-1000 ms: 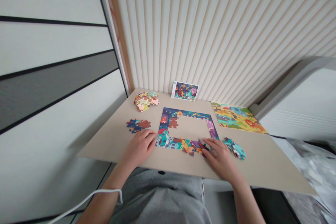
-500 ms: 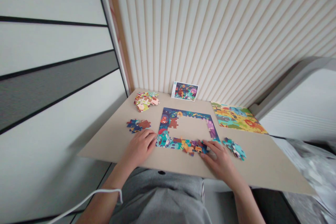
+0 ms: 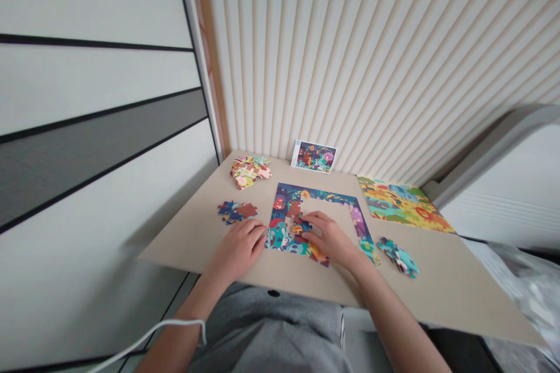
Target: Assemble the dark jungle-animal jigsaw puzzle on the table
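A partly joined jigsaw puzzle lies on the table, its dark blue border around a bare middle. My right hand reaches over its lower part, fingers closed on a puzzle piece with orange and dark blue on it, at the left inner side of the frame beside brown pieces. Its palm hides part of the bottom edge. My left hand rests on the table with fingers stretched, fingertips at the puzzle's left edge; it holds nothing. Just beyond it is a small pile of blue and brown pieces.
A picture card leans against the pleated curtain. A reddish-green pile of pieces lies at the back left, a teal pile at the right. A finished yellow animal puzzle lies at the back right. A white cable hangs by my left wrist.
My right hand has moved left and away from me, from the puzzle's lower right to its inner left side, with a piece that lay near the bottom edge. My left hand stays put.
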Demonstrator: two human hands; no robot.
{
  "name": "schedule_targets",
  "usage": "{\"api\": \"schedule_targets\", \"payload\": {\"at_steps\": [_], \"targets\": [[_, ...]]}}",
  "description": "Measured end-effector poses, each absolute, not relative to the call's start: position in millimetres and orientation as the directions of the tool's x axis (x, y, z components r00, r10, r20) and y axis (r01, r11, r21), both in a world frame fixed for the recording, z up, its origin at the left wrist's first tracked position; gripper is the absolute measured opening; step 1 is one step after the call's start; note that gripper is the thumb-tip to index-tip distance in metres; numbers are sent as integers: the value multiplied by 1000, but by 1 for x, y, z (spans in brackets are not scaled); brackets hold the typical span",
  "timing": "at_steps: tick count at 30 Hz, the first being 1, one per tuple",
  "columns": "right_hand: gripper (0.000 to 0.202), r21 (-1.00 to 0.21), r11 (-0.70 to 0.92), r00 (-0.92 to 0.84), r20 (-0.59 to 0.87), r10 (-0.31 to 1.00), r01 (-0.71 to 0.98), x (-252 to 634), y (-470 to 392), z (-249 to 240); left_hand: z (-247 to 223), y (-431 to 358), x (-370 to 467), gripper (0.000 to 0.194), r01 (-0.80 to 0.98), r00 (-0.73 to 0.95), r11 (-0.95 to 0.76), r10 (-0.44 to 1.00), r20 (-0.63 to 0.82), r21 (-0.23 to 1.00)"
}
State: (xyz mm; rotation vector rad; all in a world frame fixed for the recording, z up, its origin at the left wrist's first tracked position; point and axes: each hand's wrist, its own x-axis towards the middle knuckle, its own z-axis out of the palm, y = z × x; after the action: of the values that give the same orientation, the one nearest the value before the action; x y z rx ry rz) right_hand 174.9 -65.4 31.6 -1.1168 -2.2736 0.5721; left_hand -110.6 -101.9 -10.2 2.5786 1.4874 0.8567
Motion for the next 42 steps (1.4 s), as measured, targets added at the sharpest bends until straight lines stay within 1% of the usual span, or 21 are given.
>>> {"api": "schedule_targets", "payload": {"at_steps": [6,9,14,18,29,32,38,42], "targets": [[33,-530,559,-485,287,826,638,192,-16,25,-8,-103,-110,19,779,392,-549,803,450,303],[31,-536,534,-453,288,844,653,198,-4,16,-7,-103,-110,20,780,386,-545,806,449,307],[29,-570,516,-413,312,856,640,198,0,3,-6,-103,-109,20,782,388,-541,811,438,309],[29,-569,538,-429,327,842,622,196,2,0,-6,-104,-110,22,775,381,-545,806,453,318],[30,-558,519,-399,332,855,647,196,14,-7,-6,-104,-109,22,784,381,-533,818,431,318],[31,-559,530,-414,333,848,638,196,9,-3,-5,-104,-109,22,785,378,-527,824,423,326],[32,-583,575,-508,298,808,574,199,-7,7,-7,-104,-109,21,782,382,-533,819,428,323],[31,-570,591,-523,302,797,571,199,-11,5,-6,-104,-109,21,792,382,-522,829,409,318]]}}
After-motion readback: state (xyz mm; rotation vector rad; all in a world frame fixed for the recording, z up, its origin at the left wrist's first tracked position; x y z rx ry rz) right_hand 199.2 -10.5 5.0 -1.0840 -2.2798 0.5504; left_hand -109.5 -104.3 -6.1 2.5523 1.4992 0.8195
